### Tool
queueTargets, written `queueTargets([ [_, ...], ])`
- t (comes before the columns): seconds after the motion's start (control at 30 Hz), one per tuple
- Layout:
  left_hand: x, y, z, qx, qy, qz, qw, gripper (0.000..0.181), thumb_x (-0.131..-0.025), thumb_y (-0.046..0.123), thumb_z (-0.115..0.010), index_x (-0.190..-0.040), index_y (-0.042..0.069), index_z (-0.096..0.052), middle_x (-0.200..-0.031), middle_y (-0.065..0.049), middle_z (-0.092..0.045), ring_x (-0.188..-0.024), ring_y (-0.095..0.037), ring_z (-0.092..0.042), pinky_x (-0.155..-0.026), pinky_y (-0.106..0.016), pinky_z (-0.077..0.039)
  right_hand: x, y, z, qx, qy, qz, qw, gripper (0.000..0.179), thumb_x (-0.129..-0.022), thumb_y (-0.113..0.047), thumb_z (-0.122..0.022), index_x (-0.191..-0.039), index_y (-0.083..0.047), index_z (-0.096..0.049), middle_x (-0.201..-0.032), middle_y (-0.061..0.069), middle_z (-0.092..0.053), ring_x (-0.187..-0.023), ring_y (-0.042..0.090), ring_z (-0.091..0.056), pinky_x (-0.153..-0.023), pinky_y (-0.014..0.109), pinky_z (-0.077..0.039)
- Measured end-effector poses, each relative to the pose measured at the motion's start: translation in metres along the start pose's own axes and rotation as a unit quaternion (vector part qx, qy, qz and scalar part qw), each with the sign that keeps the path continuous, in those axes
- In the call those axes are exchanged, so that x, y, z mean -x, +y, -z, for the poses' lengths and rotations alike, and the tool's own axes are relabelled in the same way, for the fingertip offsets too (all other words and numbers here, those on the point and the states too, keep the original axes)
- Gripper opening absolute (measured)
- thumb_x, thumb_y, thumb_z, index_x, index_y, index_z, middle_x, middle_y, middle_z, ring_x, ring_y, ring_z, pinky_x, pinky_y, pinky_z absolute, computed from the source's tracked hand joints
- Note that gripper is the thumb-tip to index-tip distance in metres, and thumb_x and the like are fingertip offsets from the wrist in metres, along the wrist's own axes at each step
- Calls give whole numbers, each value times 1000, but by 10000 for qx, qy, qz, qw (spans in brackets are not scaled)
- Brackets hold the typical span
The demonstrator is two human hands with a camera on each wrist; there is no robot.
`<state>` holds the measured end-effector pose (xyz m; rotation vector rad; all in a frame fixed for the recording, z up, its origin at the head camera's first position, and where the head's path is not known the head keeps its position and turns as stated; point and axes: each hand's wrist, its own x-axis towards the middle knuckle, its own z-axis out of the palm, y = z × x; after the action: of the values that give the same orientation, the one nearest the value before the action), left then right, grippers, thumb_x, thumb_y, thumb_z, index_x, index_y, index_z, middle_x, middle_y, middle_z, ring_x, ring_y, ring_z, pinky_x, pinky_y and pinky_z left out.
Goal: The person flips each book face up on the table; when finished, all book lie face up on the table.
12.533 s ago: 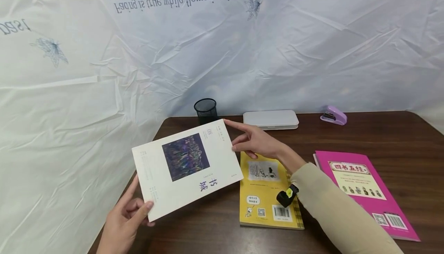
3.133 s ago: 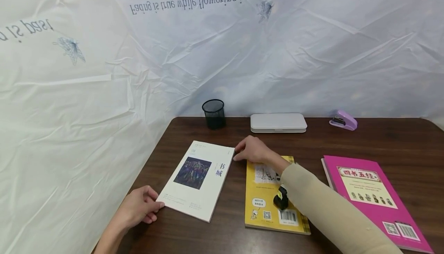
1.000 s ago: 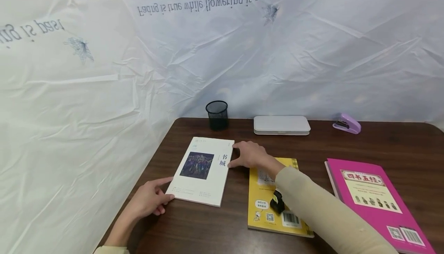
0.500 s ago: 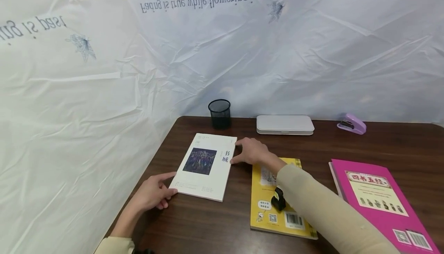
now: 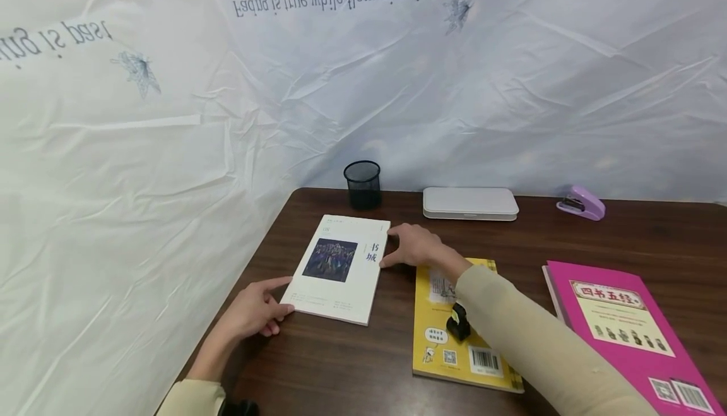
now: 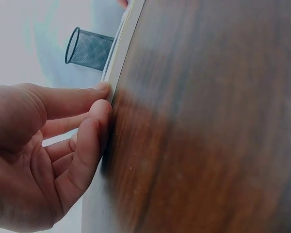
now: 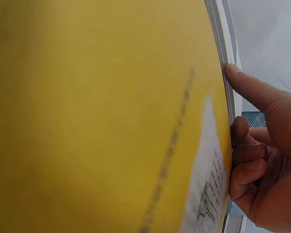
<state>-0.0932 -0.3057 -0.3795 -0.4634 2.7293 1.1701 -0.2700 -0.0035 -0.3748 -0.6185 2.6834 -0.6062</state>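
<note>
A white book [image 5: 339, 293] with a dark square picture on its cover lies flat on the dark wooden table [image 5: 318, 365]. My left hand [image 5: 254, 310] is at its near left corner, the index finger along the left side and the thumb against the near edge. In the left wrist view, the thumb tip touches the book's thin edge [image 6: 122, 58]. My right hand [image 5: 416, 245] touches the book's right edge with index fingertip and thumb, its other fingers loosely bent. Beneath the right wrist lies a yellow book [image 5: 449, 365], partly hidden by the forearm and a black wrist strap.
Right of the yellow book lies a magenta book [image 5: 630, 362]. Along the back stand a black mesh pen cup [image 5: 363, 185], a white flat case [image 5: 470, 204] and a purple stapler [image 5: 585, 204]. White cloth [image 5: 142, 214] hangs at the back and left.
Earlier both hands held the white book raised and tilted; it now lies flat. Over the last second it has slid slightly away from me with both hands at its edges. The view has shifted slightly.
</note>
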Motion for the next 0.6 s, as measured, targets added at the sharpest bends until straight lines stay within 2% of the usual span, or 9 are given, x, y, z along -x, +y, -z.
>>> queueTargets([
  [0.3, -2, 0, -1, 1, -25, -77, 10000, 66, -92, 8, -81, -152, 6, -56, -67, -10, -64, -49, -18, -64, -47, -33, -57, -2, 1, 0, -67, 35, -57, 10000, 87, -87, -49, -86, -158, -13, -51, -161, 13, -51, -143, 36, -52, -117, 66, -40],
  [0.6, -3, -2, 0, 214, -90, -156, 9996, 65, -93, 4, -78, -153, 4, -54, -65, -10, -64, -48, -18, -64, -47, -33, -56, -2, 0, 1, -46, 47, -7, 10000, 88, -86, -50, -86, -158, -13, -51, -161, 13, -51, -142, 36, -52, -116, 65, -41],
])
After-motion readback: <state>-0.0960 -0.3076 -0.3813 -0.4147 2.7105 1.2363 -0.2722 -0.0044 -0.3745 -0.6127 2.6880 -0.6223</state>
